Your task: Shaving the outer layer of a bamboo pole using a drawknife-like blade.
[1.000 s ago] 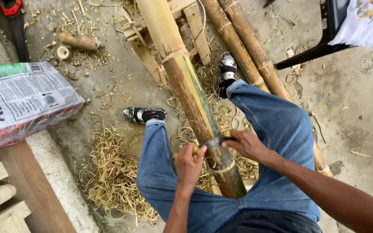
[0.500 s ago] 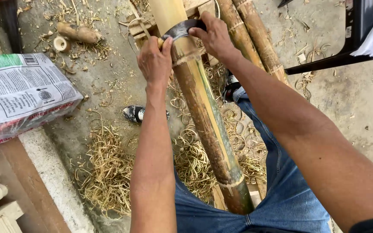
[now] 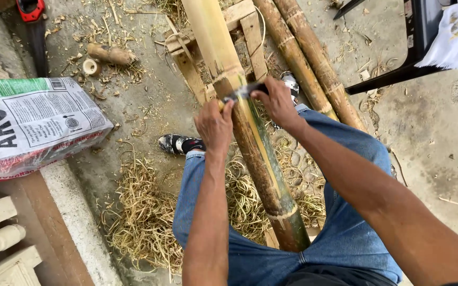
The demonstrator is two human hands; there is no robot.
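Both hands are closed tight on 1 blade point(image 3: 244, 92) laid across the bamboo pole point(image 3: 250, 132): left hand point(image 3: 216, 124) at its near end, right hand point(image 3: 278, 101) opposite.

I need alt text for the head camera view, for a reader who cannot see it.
Seen from above, a seated person's left hand and right hand hold a blade across a thick bamboo pole between their knees. Shavings cover the concrete floor; a printed sack lies at the left.
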